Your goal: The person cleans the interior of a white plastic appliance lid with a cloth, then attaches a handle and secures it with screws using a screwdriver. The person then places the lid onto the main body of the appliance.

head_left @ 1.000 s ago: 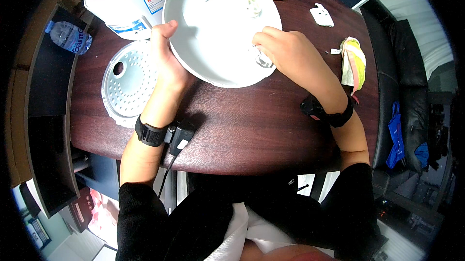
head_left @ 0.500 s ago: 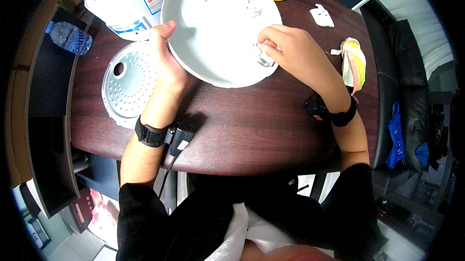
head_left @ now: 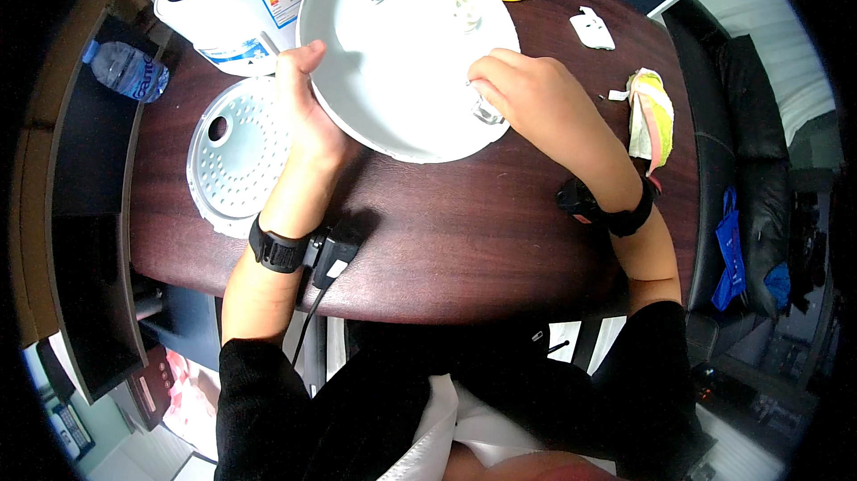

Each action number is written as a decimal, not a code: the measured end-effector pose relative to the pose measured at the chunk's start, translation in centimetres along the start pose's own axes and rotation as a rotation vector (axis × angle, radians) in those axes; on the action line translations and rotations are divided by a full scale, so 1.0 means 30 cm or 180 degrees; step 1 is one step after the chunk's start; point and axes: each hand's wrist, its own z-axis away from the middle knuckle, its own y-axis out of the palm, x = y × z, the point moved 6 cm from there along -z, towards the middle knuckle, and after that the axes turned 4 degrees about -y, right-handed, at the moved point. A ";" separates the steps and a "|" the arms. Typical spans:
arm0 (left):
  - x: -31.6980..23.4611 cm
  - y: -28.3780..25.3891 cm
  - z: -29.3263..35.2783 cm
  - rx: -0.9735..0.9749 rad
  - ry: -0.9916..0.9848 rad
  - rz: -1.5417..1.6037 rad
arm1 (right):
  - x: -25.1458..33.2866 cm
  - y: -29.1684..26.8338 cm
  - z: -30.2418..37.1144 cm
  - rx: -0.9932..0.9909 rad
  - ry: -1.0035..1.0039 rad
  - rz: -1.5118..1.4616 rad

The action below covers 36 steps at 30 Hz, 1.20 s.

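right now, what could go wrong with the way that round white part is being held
The left grip holds the round white part at its left edge, while the right grip is at the small shiny fitting near the opposite edge; pressing there might tip it. The perforated disc lies partly hidden below the left forearm, so a sideways arm movement could nudge it.

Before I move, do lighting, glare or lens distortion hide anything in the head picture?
Head view: the white lid looks washed out, and the shiny fitting by the right hand is hard to make out; head view, the dark table carries a soft sheen; head view, the shelf unit bends at left, and the corners go black.
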 end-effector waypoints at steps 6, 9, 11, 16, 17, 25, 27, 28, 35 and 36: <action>0.000 0.009 0.007 -0.0019 -0.0031 0.0063 | 0.008 0.009 0.002 0.0123 -0.0034 0.0252; -0.003 0.018 0.016 -0.0044 0.0016 0.0077 | 0.011 0.015 0.004 0.0124 -0.0072 0.0383; -0.006 0.019 0.015 -0.0177 0.0110 0.0207 | 0.008 0.025 0.007 0.0139 -0.0107 0.0472; 0.006 0.001 0.006 -0.0052 -0.0003 0.0040 | 0.010 0.033 0.008 0.0108 -0.0195 0.0503; 0.006 -0.001 0.005 -0.0057 0.0004 0.0037 | 0.007 0.036 0.009 0.0173 -0.0137 0.0523; -0.014 0.028 0.022 -0.0250 0.0207 0.0261 | 0.001 0.036 0.009 0.0116 -0.0002 0.0430; -0.016 0.025 0.020 -0.0242 0.0208 0.0253 | 0.004 0.031 0.006 0.0026 -0.0004 0.0359; -0.012 0.015 0.015 -0.0204 0.0191 0.0234 | 0.005 0.028 0.005 -0.0019 -0.0005 0.0323; -0.010 0.025 0.022 -0.0181 0.0130 0.0310 | 0.003 0.021 0.002 -0.0013 0.0146 0.0243; -0.008 0.022 0.020 -0.0192 0.0124 0.0296 | 0.003 0.023 0.003 -0.0039 0.0106 0.0240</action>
